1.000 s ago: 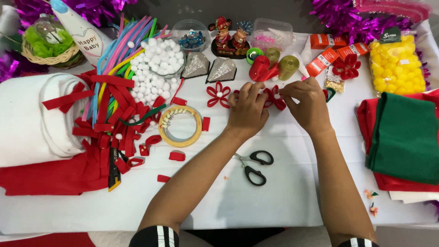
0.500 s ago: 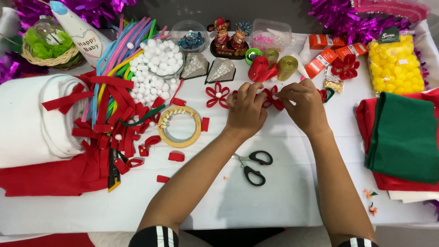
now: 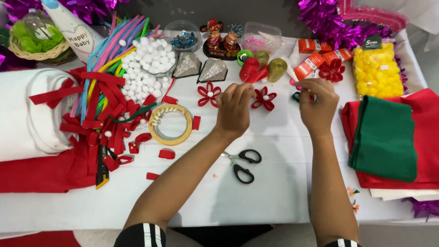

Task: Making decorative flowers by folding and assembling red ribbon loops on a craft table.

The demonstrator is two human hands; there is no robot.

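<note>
matt red felt flower [image 3: 264,99]

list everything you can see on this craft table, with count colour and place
ribbon flowers: three, red with white centres, table middle and right rear
scissors: one, black handles, front centre
tape roll: one, tan, left of centre
ribbon loops: many, red, left
pompoms: a pile, white, left rear
foam rods: a bundle, mixed colours, left rear
felt roll: one, white, far left
folded felt: green on red, right
bag of pompoms: one, yellow, right rear
glitter ribbon spools: several, red, gold, green, rear centre
tinsel: purple, rear corners
left hand: by the middle flower
right hand: pinching something too small to tell
</note>
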